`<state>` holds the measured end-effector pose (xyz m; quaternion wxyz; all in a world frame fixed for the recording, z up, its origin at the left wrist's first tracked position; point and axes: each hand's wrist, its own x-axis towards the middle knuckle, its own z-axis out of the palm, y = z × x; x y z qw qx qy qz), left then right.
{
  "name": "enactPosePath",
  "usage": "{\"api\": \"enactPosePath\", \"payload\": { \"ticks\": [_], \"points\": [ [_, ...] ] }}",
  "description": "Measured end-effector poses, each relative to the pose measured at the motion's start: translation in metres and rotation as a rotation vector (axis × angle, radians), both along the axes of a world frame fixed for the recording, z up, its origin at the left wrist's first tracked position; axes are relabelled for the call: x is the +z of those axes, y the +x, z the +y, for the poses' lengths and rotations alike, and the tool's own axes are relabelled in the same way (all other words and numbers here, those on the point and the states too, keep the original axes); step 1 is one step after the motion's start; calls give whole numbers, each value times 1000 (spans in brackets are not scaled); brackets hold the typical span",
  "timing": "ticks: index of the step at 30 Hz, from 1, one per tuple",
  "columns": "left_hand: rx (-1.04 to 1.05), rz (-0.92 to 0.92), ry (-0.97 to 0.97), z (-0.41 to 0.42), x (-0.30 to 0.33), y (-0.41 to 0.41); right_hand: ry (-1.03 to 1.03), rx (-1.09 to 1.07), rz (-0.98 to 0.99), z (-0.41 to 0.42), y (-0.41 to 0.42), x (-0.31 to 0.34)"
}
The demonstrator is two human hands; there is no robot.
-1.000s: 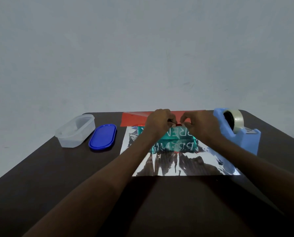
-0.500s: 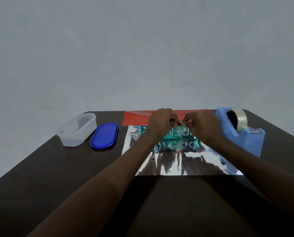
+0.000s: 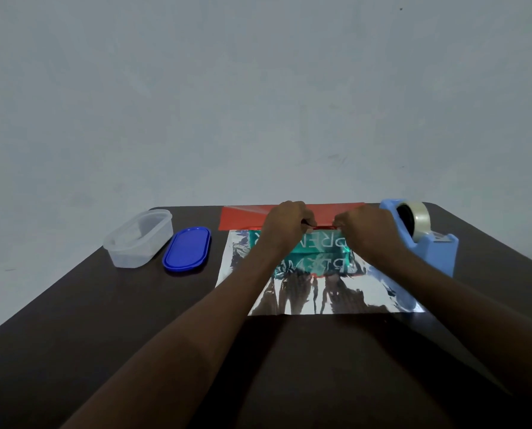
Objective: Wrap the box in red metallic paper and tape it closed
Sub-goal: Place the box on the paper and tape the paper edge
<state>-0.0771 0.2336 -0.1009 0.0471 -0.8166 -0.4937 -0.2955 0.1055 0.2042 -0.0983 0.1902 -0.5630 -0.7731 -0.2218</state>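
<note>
A teal box [image 3: 320, 244] with white letters lies on a sheet of metallic paper [image 3: 314, 295], silver side up, mirroring the box. The sheet's far part shows red [image 3: 243, 216] behind the box. My left hand [image 3: 284, 227] and my right hand [image 3: 365, 232] sit side by side at the box's far top edge. Both pinch the red paper edge [image 3: 323, 226] there, knuckles toward me. The fingertips are hidden behind the hands.
A blue tape dispenser [image 3: 425, 239] with a clear tape roll stands right of the paper, close to my right wrist. A clear plastic tub [image 3: 139, 238] and its blue oval lid [image 3: 187, 252] lie at the left on the dark table [image 3: 103, 320].
My hands have drawn slightly apart along the box's far edge, showing a strip of red paper between them. Nothing else moved.
</note>
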Motion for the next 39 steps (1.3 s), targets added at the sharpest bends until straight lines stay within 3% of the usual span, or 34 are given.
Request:
{"api": "enactPosePath", "payload": {
  "ticks": [3,6,10,15,21,32,39],
  "points": [
    [55,30,-12,-5,3,3,44,-19,32,-16,8,12],
    [90,51,6,-10,5,10,59,-72,191,-32,29,30],
    [-90,70,-72,-15,6,41,64,-256,373,-54,70,53],
    [-291,47,-199,-32,7,110,-265,-429,598,-65,115,62],
    [-265,145,-261,-34,7,149,-543,-299,1068,-67,125,57],
    [-244,159,-298,-28,7,155,-846,-373,1171,-60,118,71],
    [-252,152,-322,-31,8,154,-832,-324,1382,-61,111,75]
  ]
}}
